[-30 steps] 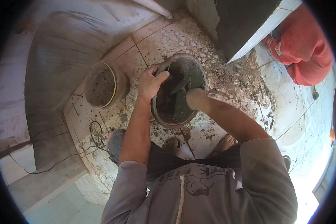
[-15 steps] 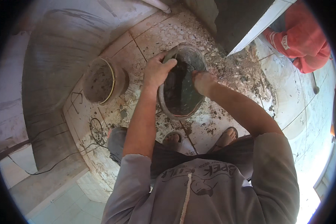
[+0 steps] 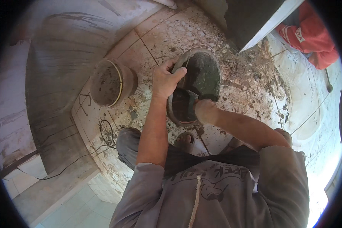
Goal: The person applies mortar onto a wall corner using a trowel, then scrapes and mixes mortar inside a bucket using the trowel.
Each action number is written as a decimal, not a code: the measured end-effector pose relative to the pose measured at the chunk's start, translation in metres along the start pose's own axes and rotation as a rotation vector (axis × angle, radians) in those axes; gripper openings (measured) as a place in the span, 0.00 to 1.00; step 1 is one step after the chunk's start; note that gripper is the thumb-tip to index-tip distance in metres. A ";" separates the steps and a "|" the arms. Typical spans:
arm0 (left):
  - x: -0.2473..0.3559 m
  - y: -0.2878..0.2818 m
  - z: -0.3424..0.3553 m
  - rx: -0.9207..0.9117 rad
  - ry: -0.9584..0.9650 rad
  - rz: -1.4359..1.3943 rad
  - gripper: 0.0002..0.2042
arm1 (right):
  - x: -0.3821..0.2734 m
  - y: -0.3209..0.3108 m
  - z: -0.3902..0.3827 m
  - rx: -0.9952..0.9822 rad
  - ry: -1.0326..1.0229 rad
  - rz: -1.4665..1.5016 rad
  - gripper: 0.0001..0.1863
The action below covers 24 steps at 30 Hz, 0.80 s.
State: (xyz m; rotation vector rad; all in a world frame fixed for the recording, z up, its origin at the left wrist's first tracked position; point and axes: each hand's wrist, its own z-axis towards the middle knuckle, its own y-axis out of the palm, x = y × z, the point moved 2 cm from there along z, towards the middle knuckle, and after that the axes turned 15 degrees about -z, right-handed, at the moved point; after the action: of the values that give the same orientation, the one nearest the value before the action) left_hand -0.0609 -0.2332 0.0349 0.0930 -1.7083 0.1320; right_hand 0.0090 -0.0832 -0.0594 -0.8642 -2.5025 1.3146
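A dark round bucket point(image 3: 219, 72) stands on the tiles in front of me, with wet grey mortar point(image 3: 207, 72) sticking to its inside. My left hand point(image 3: 167, 79) is closed on its left rim, thumb over the edge. Low inside the bucket, at the side near me, my right hand point(image 3: 206, 111) is closed round a flat-bladed tool point(image 3: 193, 102), probably a trowel. The bucket's wall and the fingers hide most of that tool.
A second bucket point(image 3: 130, 85) with a pale rim stands at the left. Bent wire and a thin black cable point(image 3: 70, 166) lie beyond it. Mortar crumbs litter the tiled floor point(image 3: 148, 36). A slab edge point(image 3: 268, 28) juts in at upper right, beside a person in a red sleeve point(image 3: 315, 36).
My right hand has moved down inside the bucket toward me, with the tool. The left hand keeps its hold on the rim. The whole view has shifted slightly.
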 end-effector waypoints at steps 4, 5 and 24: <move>-0.001 -0.014 -0.001 0.055 -0.047 -0.024 0.19 | -0.013 -0.036 -0.012 -0.113 -0.007 0.271 0.15; -0.003 -0.017 -0.001 0.060 -0.042 -0.020 0.19 | -0.013 -0.041 -0.013 -0.106 -0.012 0.268 0.15; -0.014 -0.099 0.044 0.427 -0.052 -0.072 0.19 | 0.055 -0.064 -0.115 0.334 0.164 1.032 0.27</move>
State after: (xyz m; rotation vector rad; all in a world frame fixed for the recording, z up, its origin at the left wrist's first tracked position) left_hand -0.0889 -0.3373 0.0187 0.4769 -1.7027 0.4431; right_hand -0.0145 0.0003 0.0539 -2.1784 -1.5941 1.7073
